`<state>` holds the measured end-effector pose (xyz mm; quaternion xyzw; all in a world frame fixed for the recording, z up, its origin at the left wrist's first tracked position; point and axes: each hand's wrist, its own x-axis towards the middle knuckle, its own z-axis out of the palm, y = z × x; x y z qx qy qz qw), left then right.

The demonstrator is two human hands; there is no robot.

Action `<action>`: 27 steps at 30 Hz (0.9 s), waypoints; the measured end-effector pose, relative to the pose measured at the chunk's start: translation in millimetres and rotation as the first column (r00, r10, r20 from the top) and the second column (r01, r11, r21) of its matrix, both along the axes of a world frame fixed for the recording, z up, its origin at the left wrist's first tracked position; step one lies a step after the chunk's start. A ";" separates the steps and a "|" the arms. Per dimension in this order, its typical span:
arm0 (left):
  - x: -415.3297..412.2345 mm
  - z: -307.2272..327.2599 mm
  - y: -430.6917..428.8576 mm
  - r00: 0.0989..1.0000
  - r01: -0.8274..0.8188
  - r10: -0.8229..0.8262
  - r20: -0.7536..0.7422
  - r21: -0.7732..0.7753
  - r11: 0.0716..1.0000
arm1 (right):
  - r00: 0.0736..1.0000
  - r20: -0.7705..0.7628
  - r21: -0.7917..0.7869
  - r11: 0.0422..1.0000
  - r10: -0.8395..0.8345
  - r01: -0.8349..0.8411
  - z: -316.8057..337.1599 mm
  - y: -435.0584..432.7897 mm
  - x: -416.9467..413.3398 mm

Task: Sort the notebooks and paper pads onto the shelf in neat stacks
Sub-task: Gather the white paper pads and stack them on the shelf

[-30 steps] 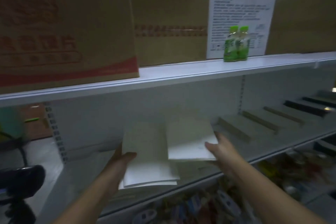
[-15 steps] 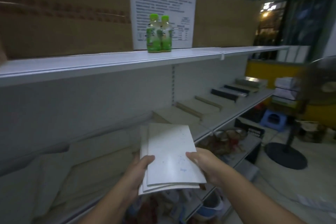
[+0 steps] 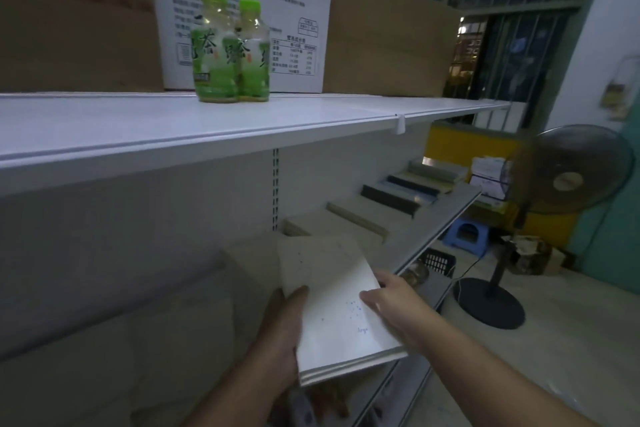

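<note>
I hold a small stack of white notebooks (image 3: 332, 308) in both hands, just in front of the middle shelf (image 3: 433, 229). My left hand (image 3: 284, 326) grips the stack's left edge with the thumb on top. My right hand (image 3: 391, 302) grips the right edge, thumb on the cover. The top cover is white with small dots and a tiny blue word. Further right on the shelf lie several flat stacks: beige pads (image 3: 349, 218), dark notebooks (image 3: 394, 196) and grey ones (image 3: 436, 168). Pale pads (image 3: 249, 253) lie on the shelf behind the held stack.
Two green tea bottles (image 3: 230, 52) stand on the upper shelf (image 3: 207, 128) before a white printed box (image 3: 249, 10) and brown cartons. A standing fan (image 3: 561, 177), a blue stool (image 3: 465, 236) and a black crate (image 3: 438, 262) are on the floor to the right.
The notebooks came off the shelf into both hands and were squared into one stack. My view swung right along the shelf, and the stack moved right with it.
</note>
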<state>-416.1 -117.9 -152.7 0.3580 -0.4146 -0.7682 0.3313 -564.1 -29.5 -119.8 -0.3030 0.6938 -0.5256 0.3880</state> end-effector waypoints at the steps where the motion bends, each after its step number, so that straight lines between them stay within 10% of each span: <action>1: -11.1 1.0 -6.8 1.000 -0.009 0.010 0.020 -0.037 0.999 | 1.000 0.002 -0.010 1.000 0.007 -0.007 2.6 -6.1 -9.3; 20: -257.2 38.3 -66.8 0.974 -0.033 0.038 0.224 -0.025 0.999 | 0.997 -0.071 0.039 0.999 0.013 -0.010 8.1 -101.6 -294.5; 27: -336.4 35.5 -105.3 0.966 -0.180 0.196 0.170 -0.102 0.978 | 0.850 -0.407 0.246 0.936 0.335 -0.251 21.9 -177.6 -375.9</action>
